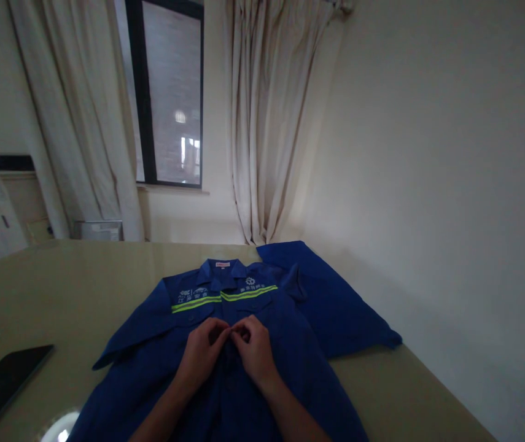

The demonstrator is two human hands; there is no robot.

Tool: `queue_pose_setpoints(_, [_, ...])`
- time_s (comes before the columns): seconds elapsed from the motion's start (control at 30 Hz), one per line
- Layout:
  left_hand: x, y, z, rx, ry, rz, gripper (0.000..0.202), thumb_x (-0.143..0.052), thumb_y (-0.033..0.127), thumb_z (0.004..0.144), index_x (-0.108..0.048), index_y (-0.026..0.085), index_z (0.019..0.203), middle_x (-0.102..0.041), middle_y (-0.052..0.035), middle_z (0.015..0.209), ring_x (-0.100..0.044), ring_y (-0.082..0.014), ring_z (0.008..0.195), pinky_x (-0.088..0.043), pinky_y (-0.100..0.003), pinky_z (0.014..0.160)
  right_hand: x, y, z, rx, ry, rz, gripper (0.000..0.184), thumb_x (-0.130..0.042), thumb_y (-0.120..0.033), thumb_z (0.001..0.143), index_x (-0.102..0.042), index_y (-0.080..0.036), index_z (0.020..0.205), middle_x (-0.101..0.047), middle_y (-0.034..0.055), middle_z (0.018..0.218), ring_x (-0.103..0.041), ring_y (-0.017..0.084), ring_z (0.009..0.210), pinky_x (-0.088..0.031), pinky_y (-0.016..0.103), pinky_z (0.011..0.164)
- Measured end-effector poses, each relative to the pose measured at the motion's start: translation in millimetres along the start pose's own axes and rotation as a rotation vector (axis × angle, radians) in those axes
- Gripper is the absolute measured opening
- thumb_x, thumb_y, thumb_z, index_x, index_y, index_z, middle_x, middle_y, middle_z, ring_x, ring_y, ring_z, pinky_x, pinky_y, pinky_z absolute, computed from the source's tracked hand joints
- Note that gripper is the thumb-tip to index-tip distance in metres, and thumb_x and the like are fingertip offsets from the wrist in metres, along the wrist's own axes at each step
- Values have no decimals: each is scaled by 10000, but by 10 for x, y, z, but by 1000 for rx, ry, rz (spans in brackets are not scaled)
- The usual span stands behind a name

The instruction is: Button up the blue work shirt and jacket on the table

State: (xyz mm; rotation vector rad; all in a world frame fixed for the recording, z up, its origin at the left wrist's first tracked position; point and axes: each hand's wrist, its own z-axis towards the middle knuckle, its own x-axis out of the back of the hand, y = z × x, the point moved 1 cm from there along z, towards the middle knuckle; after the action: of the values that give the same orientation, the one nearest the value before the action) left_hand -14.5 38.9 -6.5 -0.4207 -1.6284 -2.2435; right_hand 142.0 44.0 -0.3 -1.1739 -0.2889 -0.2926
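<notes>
A blue work shirt (290, 368) lies spread on the table, front side up, its collar pointing away from me. Yellow-green reflective stripes and white printing cross its chest. My left hand (204, 347) and my right hand (253, 347) meet over the front placket, just below the stripes. Thumb and fingers of each are pinched together on the shirt's front edge, fingertips touching. Whatever small part sits between the fingertips, perhaps a button, is hidden.
Another piece of blue cloth (336, 301) lies to the right, under the shirt's sleeve, near the wall. On the table (59, 294) at left are a dark tablet-like device (7, 387) and a round white object (62, 426). Curtains (271, 123) hang beyond.
</notes>
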Motion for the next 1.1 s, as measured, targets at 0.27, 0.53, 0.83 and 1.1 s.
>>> queue_pose_setpoints(0.27, [-1, 10, 6, -137, -142, 292, 255, -480, 220, 951, -721, 249, 1031, -711, -54, 1024, -692, -205, 931, -534, -319, 851, -48, 173, 91, -193, -4, 64, 70, -689, -198, 746, -748, -172, 772, -706, 24, 729, -628, 173, 684, -451, 257, 644])
queue_pose_setpoints(0.53, [12, 92, -58, -305, -146, 689, 274, -443, 176, 1008, -706, 237, 1055, -683, -53, 998, -652, -216, 942, -525, -360, 901, -70, 250, 160, -345, -67, 84, 187, -636, -264, 775, -728, -161, 648, -644, 2, 539, -562, 157, 512, -396, 253, 534])
queue_pose_setpoints(0.83, [-205, -250, -208, -177, 16, 892, 548, -360, 327, 1005, -477, 82, 1481, -534, -182, 1514, -456, -343, 1428, -383, -545, 1155, -161, -111, 295, -92, 111, -317, 207, -597, -358, 895, -712, -190, 936, -721, 64, 901, -676, 211, 852, -475, 286, 787])
queue_pose_setpoints(1.1, [-100, -245, -615, -191, -105, 889, 614, -423, 187, 889, -474, 120, 1498, -481, -124, 1569, -408, -297, 1466, -334, -483, 1201, -372, -37, 323, -93, -27, -637, 188, -617, -188, 800, -710, -198, 964, -735, 100, 992, -703, 244, 914, -462, 291, 738])
